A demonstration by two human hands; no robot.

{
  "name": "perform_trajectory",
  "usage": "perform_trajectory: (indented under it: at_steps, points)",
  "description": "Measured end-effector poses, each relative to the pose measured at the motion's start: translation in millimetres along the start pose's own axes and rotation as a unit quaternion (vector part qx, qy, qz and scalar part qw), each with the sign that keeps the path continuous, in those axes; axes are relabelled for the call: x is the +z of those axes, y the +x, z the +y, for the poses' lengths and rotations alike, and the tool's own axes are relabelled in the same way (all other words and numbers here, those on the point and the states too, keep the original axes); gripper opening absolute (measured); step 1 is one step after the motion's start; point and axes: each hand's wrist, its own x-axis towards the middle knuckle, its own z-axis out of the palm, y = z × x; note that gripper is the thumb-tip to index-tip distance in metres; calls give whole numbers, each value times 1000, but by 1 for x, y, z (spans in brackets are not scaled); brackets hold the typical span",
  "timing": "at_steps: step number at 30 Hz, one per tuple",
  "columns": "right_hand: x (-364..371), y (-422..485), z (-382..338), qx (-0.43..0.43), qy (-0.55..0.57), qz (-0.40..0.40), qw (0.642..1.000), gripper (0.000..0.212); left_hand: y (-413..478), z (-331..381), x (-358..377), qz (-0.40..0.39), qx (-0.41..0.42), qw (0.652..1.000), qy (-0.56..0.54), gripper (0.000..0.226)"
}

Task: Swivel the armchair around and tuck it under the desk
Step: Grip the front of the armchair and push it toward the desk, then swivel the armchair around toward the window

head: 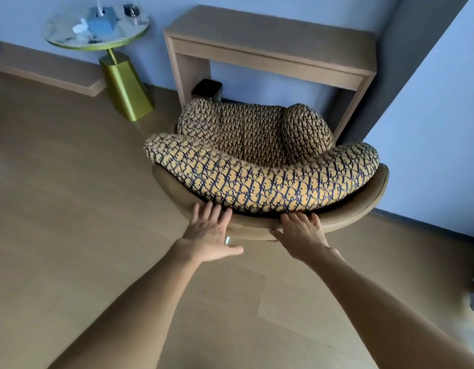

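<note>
The armchair (259,179) has a tan curved shell and cushions in a yellow and dark-blue pattern. Its seat faces the wooden desk (270,49) at the wall, and its front sits at the desk's opening. My left hand (209,233) lies flat against the back rim of the shell, fingers spread, a ring on one finger. My right hand (299,233) rests on the same rim further right, fingers curled over the edge by the back cushion. The chair's base is hidden beneath the shell.
A round glass-topped side table (97,30) on a gold pedestal (125,89) stands left of the desk, with small items on top. A dark bin (207,90) sits under the desk's left side. A grey wall corner (406,75) juts out on the right. Wood floor all around.
</note>
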Motion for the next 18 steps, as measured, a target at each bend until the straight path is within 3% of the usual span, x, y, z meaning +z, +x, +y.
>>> perform_trajectory:
  at_steps: [2,3,7,9,12,18]
  points:
    - [-20,-2,-13,-9,27,61,998,24,-15,-7,-10,-30,22,999,-17,105]
    - [-33,-1,-20,-18,35,96,995,26,-22,-15,-18,-30,29,999,-30,101]
    - [-109,18,-67,-26,62,169,983,65,-49,-63,-70,121,-25,988,-90,100]
    - [-148,34,-97,-15,75,172,982,77,-58,-96,-102,183,-71,973,-120,102]
    - [-198,60,-149,4,82,166,983,87,-66,-157,-143,217,-103,963,-120,106]
    - [-252,108,-247,61,90,141,984,92,-63,-291,-200,244,-90,957,-125,107]
